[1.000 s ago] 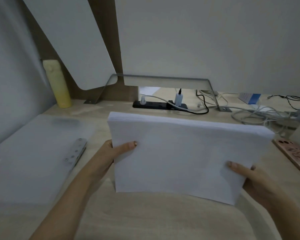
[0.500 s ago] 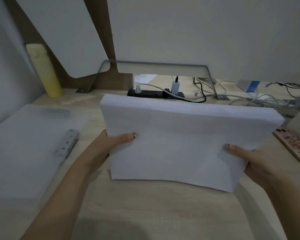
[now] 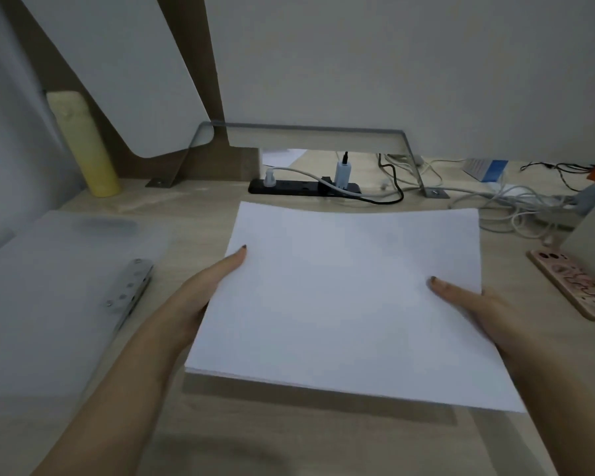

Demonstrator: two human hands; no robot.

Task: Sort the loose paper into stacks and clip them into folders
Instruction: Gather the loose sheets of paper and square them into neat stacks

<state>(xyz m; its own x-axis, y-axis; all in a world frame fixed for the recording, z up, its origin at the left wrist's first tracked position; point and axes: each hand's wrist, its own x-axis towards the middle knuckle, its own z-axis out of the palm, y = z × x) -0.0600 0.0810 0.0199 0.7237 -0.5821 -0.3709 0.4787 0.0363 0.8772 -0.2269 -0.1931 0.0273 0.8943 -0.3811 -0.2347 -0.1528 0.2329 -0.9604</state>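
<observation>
Paper stack point(image 3: 351, 297): held nearly flat over desk point(image 3: 289, 441). Left hand point(image 3: 207, 293), right hand point(image 3: 478, 310): each pinches side edge, thumb atop, fingers hidden beneath.

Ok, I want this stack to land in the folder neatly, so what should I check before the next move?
1. Left hand and right hand both hold the stack, thumbs on top: ok.
2. Stack's near edge flush: ok.
3. Folder lies open at the left: ok.
4. Clip raised to take paper: cannot tell.
5. Desk between stack and folder bare: ok.
6. Phone apart from the stack: ok.
</observation>
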